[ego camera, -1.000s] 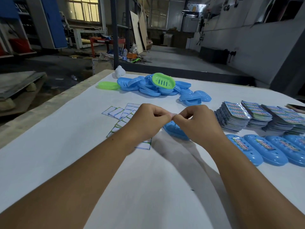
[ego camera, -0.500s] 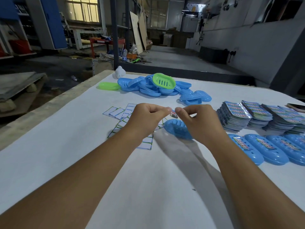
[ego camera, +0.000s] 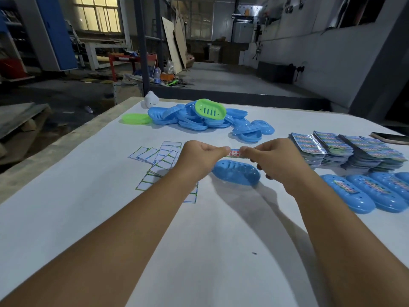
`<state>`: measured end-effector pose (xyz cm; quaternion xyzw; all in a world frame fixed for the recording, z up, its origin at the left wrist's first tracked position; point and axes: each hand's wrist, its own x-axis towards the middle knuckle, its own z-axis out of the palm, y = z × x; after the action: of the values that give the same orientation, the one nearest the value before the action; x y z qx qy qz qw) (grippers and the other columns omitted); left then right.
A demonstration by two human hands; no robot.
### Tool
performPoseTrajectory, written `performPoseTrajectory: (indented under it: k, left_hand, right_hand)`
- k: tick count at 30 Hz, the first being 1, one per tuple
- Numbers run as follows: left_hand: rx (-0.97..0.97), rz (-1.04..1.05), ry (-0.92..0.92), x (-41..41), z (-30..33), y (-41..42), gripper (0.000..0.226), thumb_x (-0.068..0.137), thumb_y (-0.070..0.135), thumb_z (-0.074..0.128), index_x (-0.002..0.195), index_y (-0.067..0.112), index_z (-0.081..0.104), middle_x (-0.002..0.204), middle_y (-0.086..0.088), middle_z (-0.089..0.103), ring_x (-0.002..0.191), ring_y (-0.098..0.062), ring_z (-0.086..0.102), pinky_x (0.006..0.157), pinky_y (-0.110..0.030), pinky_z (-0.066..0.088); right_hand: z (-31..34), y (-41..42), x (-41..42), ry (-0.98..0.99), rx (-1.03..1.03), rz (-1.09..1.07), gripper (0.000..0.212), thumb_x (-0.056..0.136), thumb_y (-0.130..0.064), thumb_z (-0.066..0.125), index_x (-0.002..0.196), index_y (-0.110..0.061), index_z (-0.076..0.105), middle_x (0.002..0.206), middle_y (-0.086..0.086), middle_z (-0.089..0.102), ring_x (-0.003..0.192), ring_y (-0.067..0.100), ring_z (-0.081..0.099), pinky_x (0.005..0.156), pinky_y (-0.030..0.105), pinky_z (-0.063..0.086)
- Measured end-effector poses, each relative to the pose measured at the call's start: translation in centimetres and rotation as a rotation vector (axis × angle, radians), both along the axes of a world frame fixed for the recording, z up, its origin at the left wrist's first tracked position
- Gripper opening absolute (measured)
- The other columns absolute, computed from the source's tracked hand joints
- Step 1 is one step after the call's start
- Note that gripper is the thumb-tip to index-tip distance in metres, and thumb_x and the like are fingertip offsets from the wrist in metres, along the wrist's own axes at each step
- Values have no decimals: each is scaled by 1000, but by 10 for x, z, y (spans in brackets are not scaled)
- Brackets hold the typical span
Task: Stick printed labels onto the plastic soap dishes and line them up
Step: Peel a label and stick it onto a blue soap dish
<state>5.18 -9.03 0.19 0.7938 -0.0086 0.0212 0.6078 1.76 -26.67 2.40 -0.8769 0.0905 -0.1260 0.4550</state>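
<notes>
A small printed label (ego camera: 234, 153) with red characters is stretched between my two hands. My left hand (ego camera: 199, 157) pinches its left end and my right hand (ego camera: 273, 159) pinches its right end. Just below the label, a blue soap dish (ego camera: 236, 172) lies upside down on the white table. Several labelled blue dishes (ego camera: 363, 192) lie side by side in a row at the right. A heap of unlabelled blue dishes (ego camera: 199, 120) with a green one (ego camera: 210, 109) on top sits at the back.
Stacks of printed label sheets (ego camera: 345, 149) stand at the right, above the row. Peeled backing papers (ego camera: 159, 158) are scattered left of my left hand. A second green dish (ego camera: 136, 118) and a white object (ego camera: 151, 99) lie at the far left; a phone (ego camera: 391, 137) is at the right edge.
My hands have moved apart and risen slightly, spreading the label out flat between them. The blue dish beneath them has come more into view.
</notes>
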Motion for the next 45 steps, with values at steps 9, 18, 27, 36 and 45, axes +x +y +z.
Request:
performPoseTrajectory:
  k: [9, 18, 27, 36, 45]
  left_hand:
    - [351, -36, -32, 7, 3, -14, 28, 70, 32, 73, 76, 5, 76, 53, -4, 59, 53, -23, 53, 54, -32, 43]
    - [549, 1, -165, 8, -3, -16, 18, 72, 33, 74, 71, 16, 77, 68, 2, 71, 73, -15, 67, 63, -29, 53]
    - [653, 33, -303, 9, -12, -13, 31, 82, 52, 69, 94, 27, 57, 86, 7, 59, 83, -18, 58, 70, -33, 46]
    - [502, 21, -290, 8, -18, -3, 35, 103, 45, 38, 96, 17, 57, 88, -5, 65, 87, -28, 59, 72, -38, 44]
    - [520, 21, -213, 14, -22, -1, 34, 100, 47, 46, 92, 19, 64, 81, 10, 61, 87, -20, 59, 74, -33, 43]
  right_hand:
    - [-13, -3, 6, 72, -349, -107, 33, 73, -45, 76, 55, -19, 69, 52, -2, 59, 57, 19, 56, 51, 28, 37]
    - [-15, 4, 5, 74, -542, -149, 26, 74, -48, 74, 66, -23, 72, 72, -1, 68, 68, 21, 63, 53, 27, 41]
    - [-13, 3, 3, 75, -616, -155, 45, 77, -63, 70, 99, -23, 68, 102, 1, 68, 92, 24, 65, 78, 36, 55]
    - [-15, 20, -6, -12, -616, 363, 52, 90, -36, 64, 141, -38, 53, 145, -7, 48, 126, 21, 50, 101, 37, 44]
    - [14, -19, -23, 402, -790, 61, 53, 72, -57, 72, 106, -17, 67, 94, 2, 69, 86, 22, 65, 81, 38, 58]
